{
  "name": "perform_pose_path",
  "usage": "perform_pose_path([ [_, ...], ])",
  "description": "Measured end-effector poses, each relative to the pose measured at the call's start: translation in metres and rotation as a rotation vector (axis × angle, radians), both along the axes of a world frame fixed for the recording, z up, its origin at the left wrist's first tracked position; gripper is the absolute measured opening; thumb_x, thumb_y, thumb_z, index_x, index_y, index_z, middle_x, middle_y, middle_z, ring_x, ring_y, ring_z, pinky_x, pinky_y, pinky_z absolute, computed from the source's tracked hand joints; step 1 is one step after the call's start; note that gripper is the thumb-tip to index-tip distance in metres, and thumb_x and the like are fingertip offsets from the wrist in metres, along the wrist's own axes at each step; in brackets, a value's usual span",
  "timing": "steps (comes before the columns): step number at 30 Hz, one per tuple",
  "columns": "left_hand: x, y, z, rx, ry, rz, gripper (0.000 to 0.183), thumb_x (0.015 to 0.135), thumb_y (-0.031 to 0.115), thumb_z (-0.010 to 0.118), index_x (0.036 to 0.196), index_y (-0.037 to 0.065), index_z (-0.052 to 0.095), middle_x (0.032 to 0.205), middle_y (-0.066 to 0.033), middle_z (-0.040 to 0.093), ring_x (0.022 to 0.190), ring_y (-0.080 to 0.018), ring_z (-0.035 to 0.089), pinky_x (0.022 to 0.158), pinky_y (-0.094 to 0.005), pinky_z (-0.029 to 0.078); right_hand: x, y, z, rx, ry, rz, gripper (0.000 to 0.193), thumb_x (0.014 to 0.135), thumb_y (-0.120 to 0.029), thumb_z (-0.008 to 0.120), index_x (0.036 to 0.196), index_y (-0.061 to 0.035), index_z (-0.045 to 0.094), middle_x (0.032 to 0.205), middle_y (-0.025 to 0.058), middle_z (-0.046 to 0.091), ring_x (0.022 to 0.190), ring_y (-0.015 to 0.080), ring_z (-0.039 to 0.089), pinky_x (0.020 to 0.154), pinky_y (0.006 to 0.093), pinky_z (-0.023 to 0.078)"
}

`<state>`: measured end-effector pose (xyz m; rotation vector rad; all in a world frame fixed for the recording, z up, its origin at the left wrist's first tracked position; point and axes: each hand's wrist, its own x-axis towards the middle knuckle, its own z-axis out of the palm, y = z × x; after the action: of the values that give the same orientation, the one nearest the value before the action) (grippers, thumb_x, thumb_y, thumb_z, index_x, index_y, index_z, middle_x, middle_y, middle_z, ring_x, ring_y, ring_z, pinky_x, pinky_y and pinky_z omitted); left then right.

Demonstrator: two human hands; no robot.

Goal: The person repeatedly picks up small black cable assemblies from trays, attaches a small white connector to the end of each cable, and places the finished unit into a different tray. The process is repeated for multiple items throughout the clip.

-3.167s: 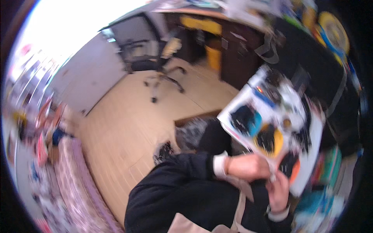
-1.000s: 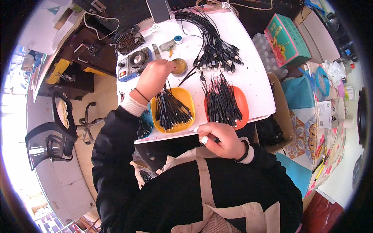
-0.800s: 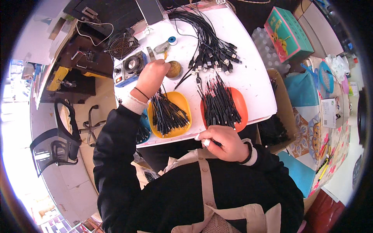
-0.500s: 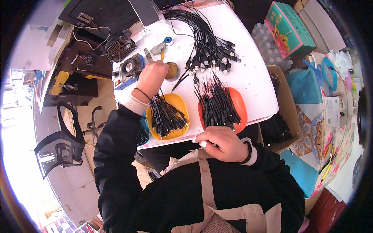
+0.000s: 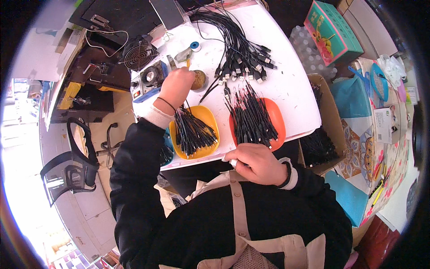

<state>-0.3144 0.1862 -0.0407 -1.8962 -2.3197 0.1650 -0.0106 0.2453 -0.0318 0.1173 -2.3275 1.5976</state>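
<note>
My left hand point(image 5: 178, 86) is closed above the far left of the white table, next to a round tin point(image 5: 199, 80) with a brownish filling. Its fingertips point away from me, and whatever they hold is hidden. Below that wrist, a yellow tray point(image 5: 210, 117) carries a bundle of short black cables point(image 5: 193, 134). At the table's near edge my right hand point(image 5: 259, 165) is closed, thumb against forefinger, with white covering on the tips; what it pinches I cannot make out. Just beyond it, an orange-red tray point(image 5: 278, 121) holds black cables point(image 5: 251, 119) with pinkish stripped ends.
Long black USB cables point(image 5: 239, 58) spread across the far table. A blue boxy device point(image 5: 154, 77) with a round fan, a black fan point(image 5: 138, 56) and a blue-and-white spool point(image 5: 195, 46) stand far left. A cardboard box point(image 5: 333, 112) of black parts adjoins the right edge.
My left hand has shifted very slightly, staying beside the tin. The right hand has risen a touch at the table edge. The trays and cables keep their places.
</note>
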Motion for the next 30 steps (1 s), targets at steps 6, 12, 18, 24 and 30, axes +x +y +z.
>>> perform_pose_path([
  [6,-0.006,-0.044,0.033,0.320,-0.364,0.037,0.010,0.083,0.010,0.063,0.084,0.001,0.066,0.081,-0.0157,0.062,0.079,-0.0336,0.061,0.069,-0.0404,0.050,0.007,-0.007,0.004,0.025,-0.047,-0.028,0.019,0.081,-0.002,0.059,0.099,-0.0039,0.058,0.081,0.0115,0.061,0.074,0.0302,0.062,0.066,0.0385,0.050],
  [12,-0.036,-0.090,0.046,0.467,-0.298,0.133,0.010,0.082,0.008,0.065,0.088,0.000,0.067,0.081,-0.0162,0.064,0.076,-0.0334,0.063,0.068,-0.0370,0.050,0.001,-0.020,0.006,0.043,0.003,-0.010,0.020,0.081,0.000,0.058,0.100,-0.0048,0.058,0.083,0.0116,0.062,0.077,0.0310,0.063,0.068,0.0390,0.050],
  [18,-0.074,-0.107,0.032,0.356,-0.115,0.251,0.012,0.082,0.010,0.066,0.086,-0.001,0.067,0.081,-0.0178,0.064,0.076,-0.0345,0.062,0.069,-0.0410,0.049,-0.003,-0.028,0.007,0.059,-0.052,0.014,0.016,0.080,0.001,0.058,0.095,-0.0021,0.062,0.088,0.0124,0.065,0.079,0.0292,0.064,0.072,0.0357,0.051],
  [24,-0.091,-0.100,0.016,0.286,-0.110,0.285,0.011,0.082,0.010,0.065,0.086,-0.001,0.067,0.082,-0.0171,0.064,0.079,-0.0343,0.062,0.072,-0.0414,0.050,-0.007,-0.029,0.007,0.084,-0.088,0.024,0.015,0.080,0.001,0.058,0.095,-0.0022,0.061,0.086,0.0119,0.064,0.079,0.0292,0.064,0.072,0.0360,0.051],
  [30,-0.104,-0.093,0.008,0.271,-0.077,0.249,0.011,0.083,0.011,0.063,0.084,0.000,0.066,0.081,-0.0166,0.064,0.080,-0.0345,0.062,0.073,-0.0422,0.050,-0.008,-0.026,0.006,0.074,-0.074,0.031,0.017,0.081,0.000,0.058,0.097,-0.0032,0.060,0.085,0.0118,0.063,0.078,0.0298,0.064,0.071,0.0375,0.050],
])
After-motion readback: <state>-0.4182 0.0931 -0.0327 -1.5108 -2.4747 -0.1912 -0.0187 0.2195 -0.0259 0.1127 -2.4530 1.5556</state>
